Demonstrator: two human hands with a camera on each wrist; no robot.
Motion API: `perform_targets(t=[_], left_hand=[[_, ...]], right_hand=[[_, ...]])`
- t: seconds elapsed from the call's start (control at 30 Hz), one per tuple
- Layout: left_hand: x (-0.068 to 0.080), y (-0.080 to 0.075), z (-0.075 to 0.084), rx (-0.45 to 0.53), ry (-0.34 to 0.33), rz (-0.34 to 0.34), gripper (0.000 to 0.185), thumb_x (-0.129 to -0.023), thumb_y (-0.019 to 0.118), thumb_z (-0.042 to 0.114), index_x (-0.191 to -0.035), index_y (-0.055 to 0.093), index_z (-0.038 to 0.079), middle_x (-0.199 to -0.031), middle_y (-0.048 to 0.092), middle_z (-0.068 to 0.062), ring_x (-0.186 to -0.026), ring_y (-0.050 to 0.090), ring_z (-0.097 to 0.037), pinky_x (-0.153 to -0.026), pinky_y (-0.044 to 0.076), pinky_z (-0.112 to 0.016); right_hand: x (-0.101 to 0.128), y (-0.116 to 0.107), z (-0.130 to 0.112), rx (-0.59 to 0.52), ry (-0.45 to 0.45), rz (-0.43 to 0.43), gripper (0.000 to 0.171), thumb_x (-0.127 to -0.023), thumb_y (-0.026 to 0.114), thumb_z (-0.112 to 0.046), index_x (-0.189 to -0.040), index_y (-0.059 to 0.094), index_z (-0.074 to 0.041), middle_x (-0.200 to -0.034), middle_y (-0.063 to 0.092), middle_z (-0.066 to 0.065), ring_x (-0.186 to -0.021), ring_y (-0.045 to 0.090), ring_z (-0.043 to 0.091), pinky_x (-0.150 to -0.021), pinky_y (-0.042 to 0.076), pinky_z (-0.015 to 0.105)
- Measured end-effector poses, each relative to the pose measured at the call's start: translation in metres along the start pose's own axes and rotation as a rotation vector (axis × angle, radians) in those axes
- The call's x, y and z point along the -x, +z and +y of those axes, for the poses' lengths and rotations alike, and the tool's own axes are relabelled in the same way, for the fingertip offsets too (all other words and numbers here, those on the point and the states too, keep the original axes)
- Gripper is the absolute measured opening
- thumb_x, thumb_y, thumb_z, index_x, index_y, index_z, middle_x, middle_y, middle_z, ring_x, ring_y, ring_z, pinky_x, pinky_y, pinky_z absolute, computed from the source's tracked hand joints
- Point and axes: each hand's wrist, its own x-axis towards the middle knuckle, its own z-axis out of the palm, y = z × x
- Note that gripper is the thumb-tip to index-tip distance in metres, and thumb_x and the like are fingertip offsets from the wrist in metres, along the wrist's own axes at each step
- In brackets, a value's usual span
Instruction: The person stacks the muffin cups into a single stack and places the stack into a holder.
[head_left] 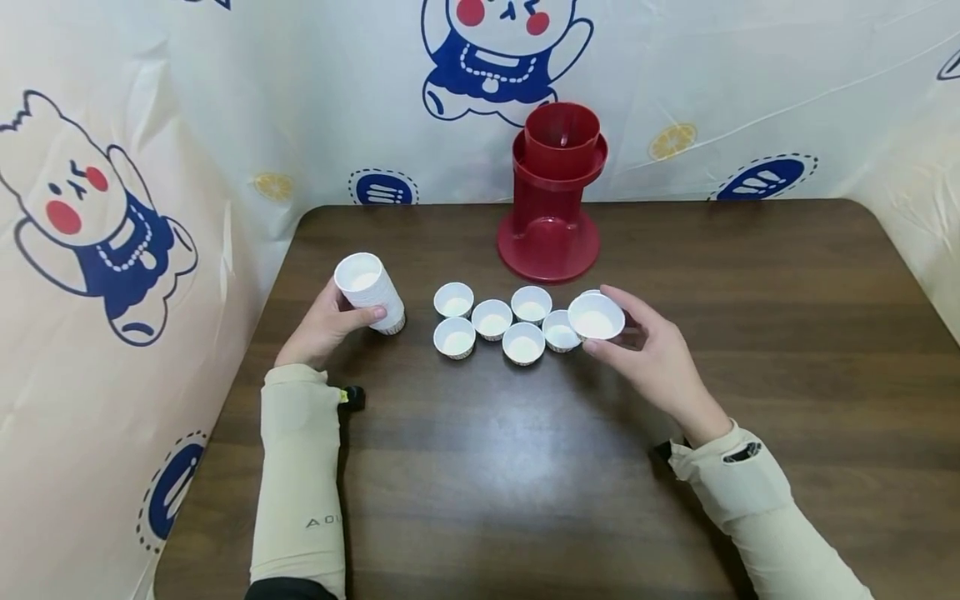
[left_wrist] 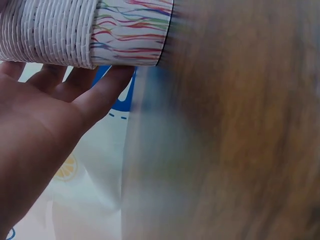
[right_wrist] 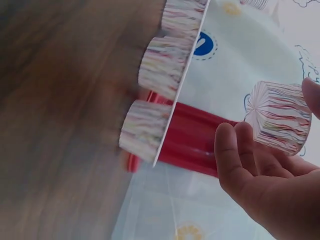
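Observation:
In the head view, my left hand [head_left: 318, 327] grips a tall stack of nested white paper cups [head_left: 371, 292], which leans a little over the left part of the table. Colourful wavy lines mark the outside of the stack's end cup in the left wrist view. A single paper cup [head_left: 596, 316] is held between the thumb and fingers of my right hand [head_left: 651, 358]; the right wrist view shows its striped side and base, raised off the table. Left of it, several paper cups [head_left: 492, 320] stand mouth up in two staggered rows. Another cup is partly hidden behind the held one.
A red stand [head_left: 551, 242] with a round base and an open cylinder on top stands at the back of the brown wooden table [head_left: 480, 517]. A printed cloth [head_left: 300, 100] with cartoon figures hangs behind and along the sides.

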Motion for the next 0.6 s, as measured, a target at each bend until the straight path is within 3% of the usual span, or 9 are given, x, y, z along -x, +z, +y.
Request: perform_targets(t=[0.17,0.4,0.6], left_hand=[[0.0,0.002,-0.001,-0.029,-0.015,-0.012,0.07,-0.091,0.075,0.007,-0.148,0.035,0.013,-0.139,0.045,-0.012,-0.127,0.044,-0.026,-0.11,0.033,-0.049],[-0.003,0.007,-0.002,-0.054,-0.015,0.035,0.075,-0.088,0.079,0.01,-0.149,0.034,0.011,-0.139,0.046,-0.012,-0.126,0.044,-0.027,-0.11,0.033,-0.049],[-0.006,0.011,-0.002,-0.057,-0.01,0.056,0.078,-0.087,0.08,0.011,-0.15,0.033,0.01,-0.14,0.046,-0.012,-0.127,0.044,-0.027,-0.11,0.032,-0.049]], right_hand=[[-0.01,0.009,-0.008,-0.053,-0.009,-0.031,0.066,-0.088,0.081,-0.02,-0.147,0.053,-0.014,-0.129,0.063,0.008,-0.097,0.064,0.025,-0.085,0.051,0.026],[-0.027,0.025,-0.018,-0.119,-0.054,-0.045,0.064,-0.087,0.08,-0.015,-0.145,0.054,-0.012,-0.124,0.064,0.009,-0.103,0.061,0.018,-0.092,0.051,0.044],[-0.043,0.041,-0.031,-0.164,-0.062,-0.061,0.062,-0.087,0.079,-0.014,-0.144,0.055,-0.012,-0.121,0.065,0.01,-0.099,0.064,0.026,-0.085,0.054,0.033]])
